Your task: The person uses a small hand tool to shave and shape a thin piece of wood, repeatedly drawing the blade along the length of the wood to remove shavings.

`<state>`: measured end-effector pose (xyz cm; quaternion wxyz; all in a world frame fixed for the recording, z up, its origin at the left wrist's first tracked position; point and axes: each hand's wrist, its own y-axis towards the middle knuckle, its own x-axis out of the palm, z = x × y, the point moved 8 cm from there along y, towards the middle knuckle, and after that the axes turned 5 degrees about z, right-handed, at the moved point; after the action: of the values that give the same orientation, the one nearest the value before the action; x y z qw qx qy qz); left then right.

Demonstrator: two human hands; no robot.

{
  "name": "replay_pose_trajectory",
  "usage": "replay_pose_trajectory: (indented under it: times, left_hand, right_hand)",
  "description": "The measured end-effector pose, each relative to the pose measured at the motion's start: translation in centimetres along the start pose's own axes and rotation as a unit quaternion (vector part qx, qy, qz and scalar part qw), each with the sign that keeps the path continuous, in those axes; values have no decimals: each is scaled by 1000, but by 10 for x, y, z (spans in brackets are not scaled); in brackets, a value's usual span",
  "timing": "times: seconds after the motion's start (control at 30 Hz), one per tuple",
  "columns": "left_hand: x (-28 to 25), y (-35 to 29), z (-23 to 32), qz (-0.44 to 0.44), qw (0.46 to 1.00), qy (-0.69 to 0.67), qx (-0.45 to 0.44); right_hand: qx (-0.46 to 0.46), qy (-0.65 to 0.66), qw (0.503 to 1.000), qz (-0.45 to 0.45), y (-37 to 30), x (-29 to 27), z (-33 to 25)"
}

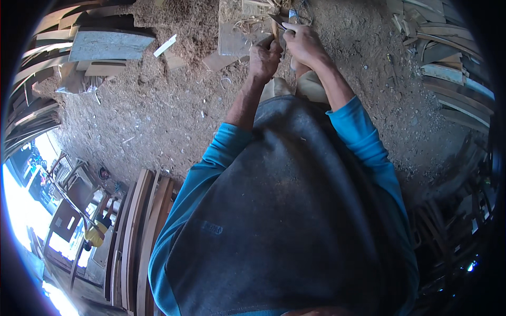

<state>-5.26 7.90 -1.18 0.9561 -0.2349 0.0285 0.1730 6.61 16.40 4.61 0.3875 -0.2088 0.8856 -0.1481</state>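
Both my hands are together at the top of the view. My left hand (265, 59) is closed round a thin light wooden stick (274, 30), which points away from me. My right hand (304, 46) is closed on a knife, its dark blade (277, 21) lying across the stick's far part. The knife's handle is hidden inside the fingers. Under and beside the stick lies a wooden board (232, 42) with curled wood shavings (253, 24) on it. A small blue and white object (292, 17) is just beyond my right hand; its kind is unclear.
Sawdust and chips cover the ground (158, 116). Stacked planks (110, 45) line the left side, with more boards (456, 79) on the right. Long upright timbers (138, 231) stand at the lower left, near a person in yellow (95, 234). A white strip (165, 46) lies left of the board.
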Motion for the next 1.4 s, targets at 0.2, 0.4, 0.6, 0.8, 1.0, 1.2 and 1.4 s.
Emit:
replay_pose_trajectory:
  times: [0.2, 0.4, 0.6, 0.8, 1.0, 1.2, 1.4]
  left_hand:
    - [-1, 10, 20, 39, 985, 149, 81]
    - [-3, 2, 32, 84, 973, 186, 105]
    - [-4, 3, 25, 71, 977, 159, 120]
    - [-2, 0, 28, 74, 978, 155, 115]
    - [4, 10, -3, 6, 995, 92, 47]
    - [7, 6, -1, -25, 998, -59, -2]
    - [2, 4, -1, -5, 999, -53, 3]
  right_hand:
    - [-42, -11, 999, 3, -36, -6, 11]
    - [-60, -66, 996, 2, -24, -3, -15]
    - [-74, -95, 993, 1, -22, 7, -14]
    - [-47, -105, 992, 42, 0, 7, -19]
    - [107, 104, 989, -5, 0, -4, 23]
    - [-22, 22, 999, 19, -50, -5, 13]
    - [-15, 7, 1000, -8, -25, 8, 11]
